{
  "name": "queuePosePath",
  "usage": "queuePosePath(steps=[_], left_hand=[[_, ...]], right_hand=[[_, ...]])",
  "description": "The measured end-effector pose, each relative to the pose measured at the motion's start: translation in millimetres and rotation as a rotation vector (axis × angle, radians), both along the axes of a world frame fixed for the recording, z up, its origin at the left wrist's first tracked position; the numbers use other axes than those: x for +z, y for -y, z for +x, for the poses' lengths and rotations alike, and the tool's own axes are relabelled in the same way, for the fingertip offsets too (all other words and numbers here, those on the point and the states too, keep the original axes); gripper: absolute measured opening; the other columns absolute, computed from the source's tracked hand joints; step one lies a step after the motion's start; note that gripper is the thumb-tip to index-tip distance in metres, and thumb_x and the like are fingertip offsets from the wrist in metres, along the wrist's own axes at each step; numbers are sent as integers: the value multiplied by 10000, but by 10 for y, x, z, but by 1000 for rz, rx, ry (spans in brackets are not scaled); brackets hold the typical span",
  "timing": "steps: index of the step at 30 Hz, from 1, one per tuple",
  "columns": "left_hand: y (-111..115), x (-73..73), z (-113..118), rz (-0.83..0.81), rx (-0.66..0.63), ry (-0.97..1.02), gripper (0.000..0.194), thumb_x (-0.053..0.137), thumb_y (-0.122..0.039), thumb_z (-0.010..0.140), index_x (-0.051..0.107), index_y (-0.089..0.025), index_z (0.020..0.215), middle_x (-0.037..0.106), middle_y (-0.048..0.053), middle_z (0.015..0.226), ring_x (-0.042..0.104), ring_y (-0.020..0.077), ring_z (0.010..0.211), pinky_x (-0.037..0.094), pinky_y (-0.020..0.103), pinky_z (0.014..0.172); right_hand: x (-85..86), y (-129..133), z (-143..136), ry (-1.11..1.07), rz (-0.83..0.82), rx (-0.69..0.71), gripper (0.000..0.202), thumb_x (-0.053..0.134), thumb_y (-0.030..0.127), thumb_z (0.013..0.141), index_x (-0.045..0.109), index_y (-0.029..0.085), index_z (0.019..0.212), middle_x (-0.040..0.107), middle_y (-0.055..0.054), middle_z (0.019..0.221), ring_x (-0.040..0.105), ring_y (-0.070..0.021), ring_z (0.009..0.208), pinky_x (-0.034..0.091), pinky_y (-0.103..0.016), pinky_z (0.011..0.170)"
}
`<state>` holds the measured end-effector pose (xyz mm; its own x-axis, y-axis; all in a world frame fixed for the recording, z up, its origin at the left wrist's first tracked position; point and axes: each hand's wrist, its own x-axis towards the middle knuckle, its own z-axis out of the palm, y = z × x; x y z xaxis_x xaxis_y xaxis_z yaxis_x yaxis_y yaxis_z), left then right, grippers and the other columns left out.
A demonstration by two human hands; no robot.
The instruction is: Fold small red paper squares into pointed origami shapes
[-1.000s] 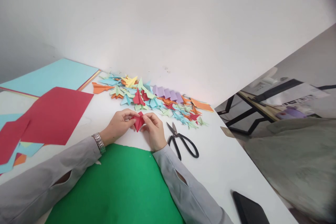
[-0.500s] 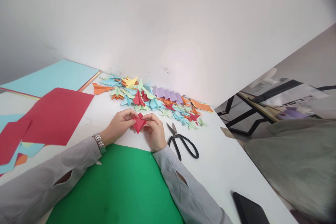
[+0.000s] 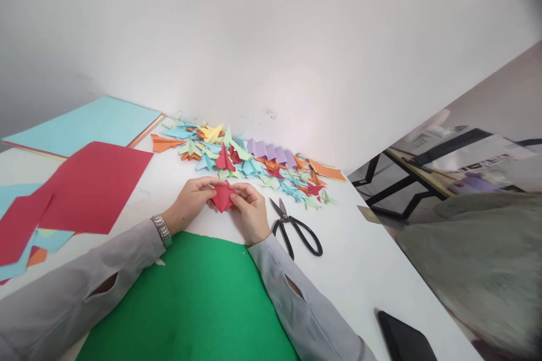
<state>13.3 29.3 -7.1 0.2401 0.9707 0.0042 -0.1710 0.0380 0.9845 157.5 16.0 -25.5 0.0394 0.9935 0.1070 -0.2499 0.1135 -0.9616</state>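
Between my two hands is a small folded red paper (image 3: 222,198), its point toward me. My left hand (image 3: 188,203) pinches its left edge, and a metal watch is on that wrist. On the right edge, the thumb and fingers of my right hand (image 3: 253,215) are closed on the paper. Just beyond my hands lies a pile of small folded papers (image 3: 241,163) in blue, green, orange, red, yellow and purple. Black-handled scissors (image 3: 292,223) rest with blades slightly apart, right of my right hand.
A green sheet (image 3: 190,299) lies under my forearms. Large red paper (image 3: 97,192), blue sheets (image 3: 88,124) and scraps are at the left. A black phone (image 3: 404,335) sits near the table's right edge. A wall stands behind the table; black-framed furniture (image 3: 393,180) is at the right.
The red paper now shows a wider, flatter face between my fingers. My right thumb has shifted onto its right side. The rest of the table looks the same.
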Motion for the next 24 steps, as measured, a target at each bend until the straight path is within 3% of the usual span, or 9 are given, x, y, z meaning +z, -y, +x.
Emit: queuePosePath(steps=[6, 13, 24], left_hand=[[-28, -30, -1, -14, -35, -35, 312, 554, -115, 618, 730, -103, 875, 668, 38, 616, 565, 118, 500, 438, 238, 493], [-17, 18, -2, -113, -35, 121, 320, 583, -115, 603, 731, -86, 885, 655, 38, 556, 567, 125, 473, 433, 247, 492], [-19, 24, -38, -131, -112, 156, 267, 724, -131, 573, 730, -108, 839, 719, 69, 715, 628, 141, 610, 495, 292, 656]], right_hand=[[-27, -10, 12, 18, -11, -30, 111, 635, 204, 641, 687, 189, 737, 635, 23, 608, 495, -100, 455, 386, -235, 441], [-12, -15, 11, -10, -16, -12, 118, 664, 229, 651, 691, 188, 759, 602, 37, 531, 468, -93, 415, 358, -238, 439], [56, -30, 35, -187, -114, -49, 138, 666, 201, 613, 705, 178, 743, 660, 4, 617, 478, -97, 443, 376, -240, 430]])
